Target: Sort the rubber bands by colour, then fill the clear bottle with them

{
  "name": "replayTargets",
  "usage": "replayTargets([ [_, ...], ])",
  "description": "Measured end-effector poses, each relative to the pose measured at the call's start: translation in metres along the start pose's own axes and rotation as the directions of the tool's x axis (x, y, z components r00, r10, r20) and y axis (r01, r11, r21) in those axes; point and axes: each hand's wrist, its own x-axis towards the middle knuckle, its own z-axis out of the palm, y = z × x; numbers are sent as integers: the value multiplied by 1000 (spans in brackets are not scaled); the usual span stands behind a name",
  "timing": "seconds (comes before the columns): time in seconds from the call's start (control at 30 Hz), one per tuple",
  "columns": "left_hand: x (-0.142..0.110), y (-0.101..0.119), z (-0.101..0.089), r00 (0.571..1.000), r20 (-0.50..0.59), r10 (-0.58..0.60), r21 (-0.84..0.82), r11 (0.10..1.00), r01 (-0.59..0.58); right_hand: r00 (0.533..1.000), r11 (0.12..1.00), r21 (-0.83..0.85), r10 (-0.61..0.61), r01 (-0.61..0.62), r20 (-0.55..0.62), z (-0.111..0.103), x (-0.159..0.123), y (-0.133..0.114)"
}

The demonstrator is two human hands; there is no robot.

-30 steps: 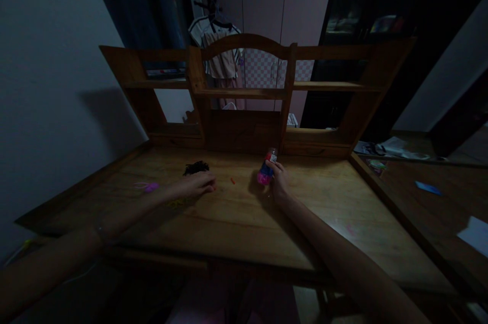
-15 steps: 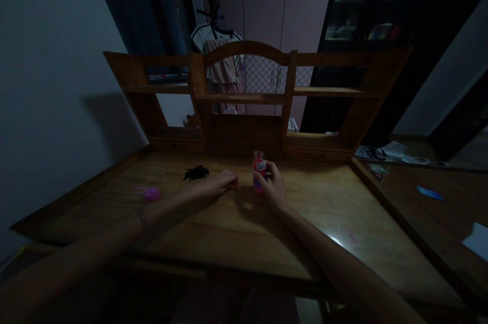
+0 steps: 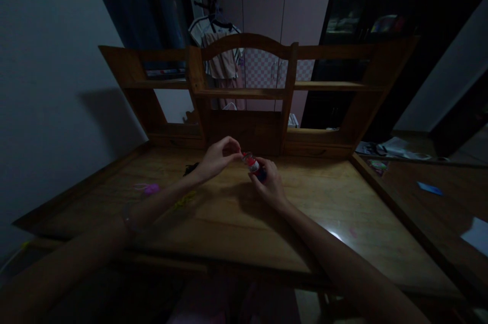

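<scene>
Wrapped in the fingers of my right hand (image 3: 272, 184) is a small clear bottle (image 3: 252, 162) with red and dark contents and a white label. Its open-looking mouth tilts up and to the left. My left hand (image 3: 221, 156) has thumb and forefinger pinched together at that mouth, with a small red thing (image 3: 242, 153) at the fingertips, too small to name. Behind my left wrist a black bundle of strands (image 3: 190, 168) is partly hidden. A yellow bundle (image 3: 185, 200) lies beside my left forearm, and a purple ball with strings (image 3: 151, 189) lies farther left.
The wooden desk (image 3: 236, 232) has a shelf unit (image 3: 244, 93) along its back edge. To the right, a lower brown surface (image 3: 407, 207) holds a blue flat item (image 3: 429, 188) and white paper (image 3: 476, 235). A wall stands close on the left.
My left hand has risen from the desk to the bottle's mouth. The bottle, upright before, now leans left in my right hand. The yellow bundle has come into clearer view.
</scene>
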Motion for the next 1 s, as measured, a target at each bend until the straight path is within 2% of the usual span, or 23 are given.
replayTargets([
  [0.07, -2, 13, 0, 999, -15, 29, 96, 995, -28, 1000, 1000, 1, -13, 13, 18, 0, 0, -1],
  [0.17, -5, 20, 3, 997, -59, 55, 224, 974, -40, 999, 1000, 3, -23, 23, 32, -1, -1, -1],
  [0.27, -6, 19, 6, 996, -79, 38, 214, 977, -20, 999, 1000, 6, -26, 26, 28, -1, 0, 0],
  [0.4, -6, 20, 4, 998, -53, 32, 170, 985, -23, 999, 999, 13, -32, 32, 31, -1, 0, 0],
  [0.6, -8, 23, -1, 990, -84, 112, 350, 934, -76, 998, 999, 41, -31, 28, 61, 0, -1, -3],
  [0.73, -13, 25, -4, 985, -22, 173, 373, 915, -153, 998, 998, 63, -29, 25, 62, 0, -1, -4],
  [0.83, -18, 28, -8, 983, 59, 174, 400, 898, -183, 996, 998, 55, -32, 28, 79, 0, -1, -5],
  [0.93, -22, 31, -14, 979, 162, 126, 370, 912, -179, 990, 996, 51, -73, 67, 123, -1, -2, -7],
  [1.0, -22, 34, -17, 968, 242, 60, 299, 945, -133, 981, 993, 58, -115, 107, 159, -1, -3, -9],
])
